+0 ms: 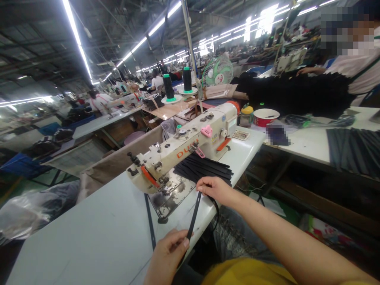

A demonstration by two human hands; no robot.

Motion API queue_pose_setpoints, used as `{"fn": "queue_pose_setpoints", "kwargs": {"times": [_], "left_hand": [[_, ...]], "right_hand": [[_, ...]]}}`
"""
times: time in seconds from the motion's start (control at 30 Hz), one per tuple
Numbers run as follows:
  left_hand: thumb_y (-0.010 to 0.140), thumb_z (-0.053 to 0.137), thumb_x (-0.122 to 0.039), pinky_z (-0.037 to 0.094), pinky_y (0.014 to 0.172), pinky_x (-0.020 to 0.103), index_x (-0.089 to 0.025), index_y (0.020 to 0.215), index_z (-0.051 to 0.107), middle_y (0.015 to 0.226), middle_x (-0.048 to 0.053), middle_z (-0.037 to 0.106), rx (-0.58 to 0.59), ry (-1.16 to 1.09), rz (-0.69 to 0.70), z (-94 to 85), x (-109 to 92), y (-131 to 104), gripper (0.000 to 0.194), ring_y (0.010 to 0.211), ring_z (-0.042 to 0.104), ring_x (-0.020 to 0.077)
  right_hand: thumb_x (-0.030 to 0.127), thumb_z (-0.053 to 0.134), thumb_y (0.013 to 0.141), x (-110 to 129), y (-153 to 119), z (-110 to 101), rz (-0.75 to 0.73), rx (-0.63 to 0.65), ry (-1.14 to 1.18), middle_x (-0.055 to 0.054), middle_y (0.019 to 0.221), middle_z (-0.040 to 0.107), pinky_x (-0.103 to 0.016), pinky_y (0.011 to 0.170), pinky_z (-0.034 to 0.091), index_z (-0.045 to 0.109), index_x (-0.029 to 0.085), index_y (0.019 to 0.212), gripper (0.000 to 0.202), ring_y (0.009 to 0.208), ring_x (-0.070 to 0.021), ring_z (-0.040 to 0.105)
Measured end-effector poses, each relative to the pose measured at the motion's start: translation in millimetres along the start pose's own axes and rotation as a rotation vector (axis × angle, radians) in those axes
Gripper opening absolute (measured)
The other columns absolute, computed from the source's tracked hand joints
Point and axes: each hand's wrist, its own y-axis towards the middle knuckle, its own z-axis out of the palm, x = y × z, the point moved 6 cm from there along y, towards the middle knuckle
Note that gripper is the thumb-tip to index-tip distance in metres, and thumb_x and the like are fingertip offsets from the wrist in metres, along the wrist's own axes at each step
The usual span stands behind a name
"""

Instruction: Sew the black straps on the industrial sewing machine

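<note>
A narrow black strap (194, 215) is stretched between my two hands over the front edge of the sewing table. My left hand (168, 253) pinches its lower part between thumb and fingers. The fingertips of my right hand (214, 190) are closed on its upper part, and a loop of black strap hangs below that hand. Just beyond stands a white sewing machine (187, 144) with orange lettering. Under its arm lies a bundle of black strips (204, 168). Another black strip (150, 221) lies on the table left of the needle plate (175, 194).
Two black thread cones (169, 88) stand behind the machine, near a green fan (218, 72). On the right-hand table are a red bowl (265, 117), a dark heap of fabric (291, 93) and more dark strips (354, 150). A co-worker (360, 73) sits at the far right.
</note>
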Motion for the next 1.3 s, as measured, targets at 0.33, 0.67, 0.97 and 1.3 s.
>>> {"fn": "queue_pose_setpoints", "kwargs": {"times": [0.33, 0.67, 0.97, 1.3], "left_hand": [[0.082, 0.074, -0.052, 0.051, 0.082, 0.032, -0.023, 0.102, 0.083, 0.09, 0.004, 0.069, -0.085, -0.04, -0.004, -0.9, 2.4, -4.5, 0.037, 0.083, 0.063, 0.0213], [0.086, 0.07, -0.054, 0.053, 0.086, 0.031, -0.023, 0.107, 0.081, 0.099, 0.005, 0.071, 0.032, 0.038, 0.05, -5.8, -3.6, -4.5, 0.039, 0.091, 0.066, 0.023], [0.089, 0.064, -0.06, 0.054, 0.09, 0.033, -0.024, 0.107, 0.078, 0.106, 0.006, 0.076, -0.282, 0.161, 0.112, -59.6, -19.3, -7.9, 0.043, 0.106, 0.068, 0.0275], [0.086, 0.064, -0.064, 0.054, 0.093, 0.034, -0.026, 0.106, 0.079, 0.106, 0.004, 0.077, -0.424, 0.235, 0.12, -95.0, -17.8, -7.1, 0.046, 0.102, 0.069, 0.0266]], "right_hand": [[0.045, 0.062, 0.087, 3.3, -3.2, -1.2, 0.004, 0.048, 0.034, 0.002, 0.069, 0.06, -0.028, 0.065, 0.039, 0.072, 0.019, 0.085, 0.028, 0.066, -0.0142, 0.053], [0.044, 0.063, 0.086, 5.1, -3.4, -8.0, -0.011, -0.021, 0.025, 0.003, 0.063, 0.058, -0.028, 0.061, 0.037, 0.072, 0.019, 0.084, 0.026, 0.062, -0.0141, 0.05], [0.041, 0.059, 0.085, 11.6, -11.3, -49.8, -0.037, -0.342, -0.018, 0.003, 0.063, 0.056, -0.031, 0.067, 0.039, 0.069, 0.022, 0.084, 0.021, 0.065, -0.0164, 0.052], [0.044, 0.059, 0.08, -2.3, -23.8, -86.3, 0.017, -0.491, -0.069, 0.003, 0.059, 0.058, -0.033, 0.065, 0.038, 0.07, 0.021, 0.083, 0.026, 0.061, -0.0167, 0.052]]}}
